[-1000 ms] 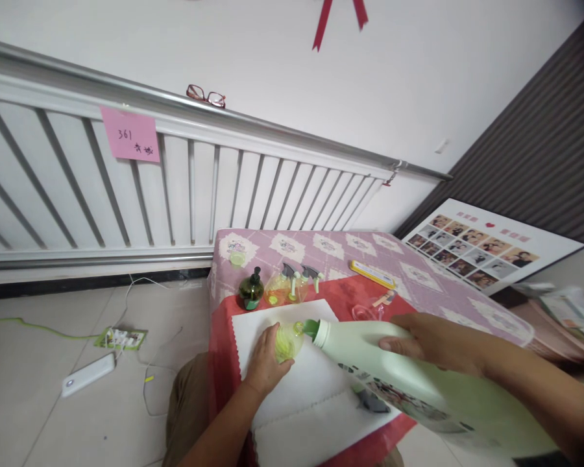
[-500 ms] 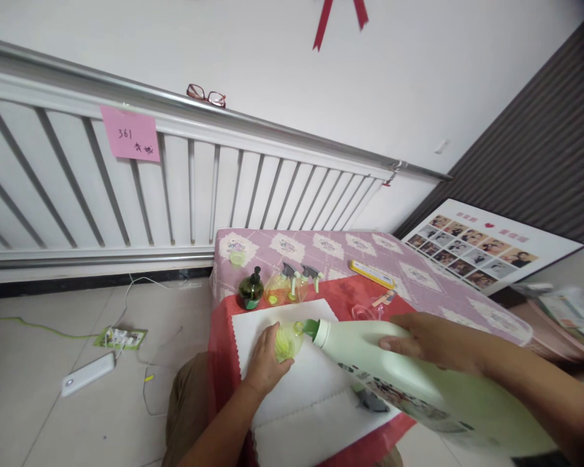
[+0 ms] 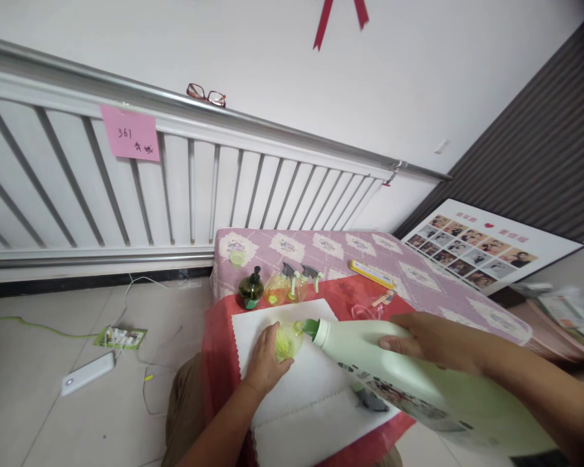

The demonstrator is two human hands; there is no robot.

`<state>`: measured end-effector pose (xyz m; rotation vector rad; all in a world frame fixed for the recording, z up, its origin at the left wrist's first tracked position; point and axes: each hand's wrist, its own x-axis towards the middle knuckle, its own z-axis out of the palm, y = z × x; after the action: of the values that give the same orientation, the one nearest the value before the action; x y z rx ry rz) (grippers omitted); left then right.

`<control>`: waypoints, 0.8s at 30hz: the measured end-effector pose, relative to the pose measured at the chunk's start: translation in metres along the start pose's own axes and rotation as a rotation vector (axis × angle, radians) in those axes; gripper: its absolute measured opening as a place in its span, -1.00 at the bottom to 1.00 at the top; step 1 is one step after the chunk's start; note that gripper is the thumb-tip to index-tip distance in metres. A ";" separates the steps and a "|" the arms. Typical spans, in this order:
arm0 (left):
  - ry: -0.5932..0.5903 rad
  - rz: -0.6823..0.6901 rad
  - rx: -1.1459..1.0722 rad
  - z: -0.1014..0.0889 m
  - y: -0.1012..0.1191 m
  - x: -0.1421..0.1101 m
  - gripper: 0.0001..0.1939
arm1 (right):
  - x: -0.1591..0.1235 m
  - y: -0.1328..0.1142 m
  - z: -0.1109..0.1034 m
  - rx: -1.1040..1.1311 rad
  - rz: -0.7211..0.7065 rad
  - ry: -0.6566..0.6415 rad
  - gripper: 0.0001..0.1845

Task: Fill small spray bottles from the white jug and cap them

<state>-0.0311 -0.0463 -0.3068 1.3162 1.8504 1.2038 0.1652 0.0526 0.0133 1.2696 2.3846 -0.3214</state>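
Observation:
My right hand (image 3: 431, 342) grips a large pale green detergent jug (image 3: 370, 363), tipped on its side with its green spout pointing left. The spout meets the mouth of a small clear yellow-green bottle (image 3: 286, 341). My left hand (image 3: 265, 363) is wrapped round that small bottle, holding it on a white cloth (image 3: 302, 389) spread over the red mat at the table's near edge.
Behind the cloth stand a dark green pump bottle (image 3: 251, 290) and two yellow spray bottles (image 3: 285, 286). A yellow flat case (image 3: 371, 273) and a small cap (image 3: 237, 258) lie on the pink tablecloth. Floor at left holds a power strip (image 3: 121, 337) and cables. A white radiator runs behind.

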 end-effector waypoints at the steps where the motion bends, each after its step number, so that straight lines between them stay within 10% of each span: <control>1: 0.001 0.002 0.005 0.000 0.000 0.000 -0.09 | 0.000 0.000 0.000 0.011 -0.002 -0.036 -0.35; 24: 0.104 0.067 -0.069 0.006 -0.007 -0.001 -0.13 | 0.001 -0.002 0.000 0.168 0.037 0.012 -0.57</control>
<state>-0.0291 -0.0459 -0.3155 1.3093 1.8315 1.3824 0.1632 0.0524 0.0127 1.3909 2.3823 -0.5141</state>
